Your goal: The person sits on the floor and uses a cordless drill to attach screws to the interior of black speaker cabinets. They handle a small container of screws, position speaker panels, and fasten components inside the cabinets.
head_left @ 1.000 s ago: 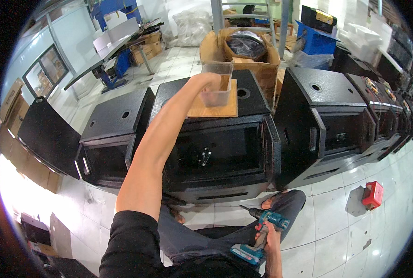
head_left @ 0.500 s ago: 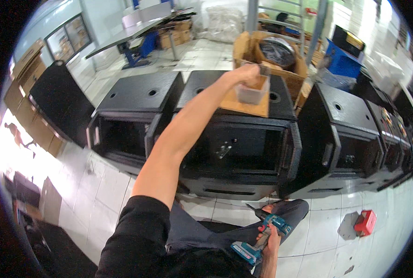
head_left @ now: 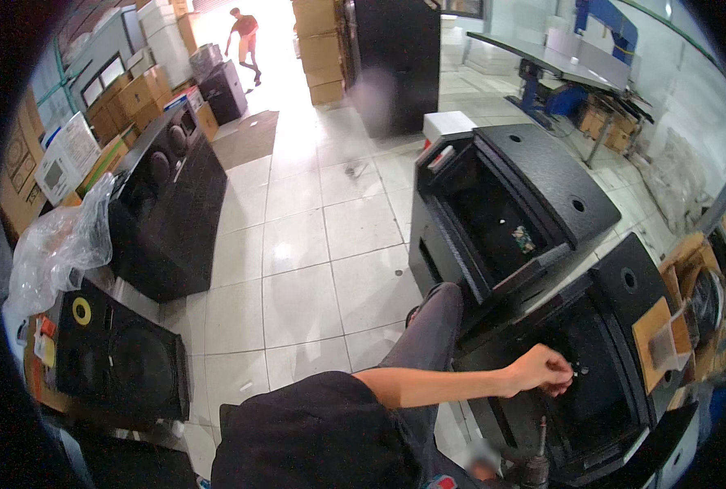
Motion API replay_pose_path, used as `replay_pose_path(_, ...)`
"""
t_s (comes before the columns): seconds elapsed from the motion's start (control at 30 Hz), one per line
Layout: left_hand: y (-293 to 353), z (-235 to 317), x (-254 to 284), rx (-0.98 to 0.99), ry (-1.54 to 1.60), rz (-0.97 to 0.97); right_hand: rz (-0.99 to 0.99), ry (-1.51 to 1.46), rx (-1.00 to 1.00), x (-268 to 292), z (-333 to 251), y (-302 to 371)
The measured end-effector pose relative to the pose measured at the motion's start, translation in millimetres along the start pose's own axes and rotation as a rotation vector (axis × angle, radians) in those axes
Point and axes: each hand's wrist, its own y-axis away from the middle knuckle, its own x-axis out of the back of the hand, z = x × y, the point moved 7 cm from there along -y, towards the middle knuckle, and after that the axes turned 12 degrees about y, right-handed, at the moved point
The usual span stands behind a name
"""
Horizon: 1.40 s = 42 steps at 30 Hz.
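Observation:
My left hand (head_left: 542, 371) reaches right over the cavity of the nearest black speaker cabinet (head_left: 554, 342). Its fingers are pinched together, and what they hold, if anything, is too small to make out. Beside the fingertips, small pale and metallic bits (head_left: 581, 370) show against the dark inside. At the lower edge, the chuck and long bit of a power drill (head_left: 534, 466) point up in front of this cabinet. My right hand is out of the picture. A translucent plastic tub (head_left: 666, 349) rests on a wooden board (head_left: 646, 342) on the cabinet top.
Another open speaker cabinet (head_left: 509, 212) stands beyond, small parts inside it. To the left are a large black speaker (head_left: 171, 212), a smaller one (head_left: 126, 359) and plastic wrap (head_left: 61, 253). A person (head_left: 245, 45) is at the bright doorway; a table (head_left: 542, 53) stands far right.
My view has swung left. My left hand has left the plastic tub and come down to the cabinet's cavity. The right hand, seen earlier gripping the drill, has dropped out of view.

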Motion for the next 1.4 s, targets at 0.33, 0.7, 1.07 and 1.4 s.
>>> replay_pose_path(0.33, 43, -12, 35, 0.148, 0.44, 0.059, -0.147, -0.02, 0.06, -43, -11, -10)
replay_pose_path(0.7, 50, -36, 51, 0.205, 0.366, 0.131, -0.176, -0.147, 0.121, -33, 3, 2)
replay_pose_path(1.07, 27, -29, 60, 0.26, 0.072, 0.096, -0.228, -0.172, 0.146, -7, 27, -7)
replay_pose_path(1.4, -91, -23, -8, -0.18, -1.057, -0.074, -0.044, -0.385, 0.297, 25, 21, 12)
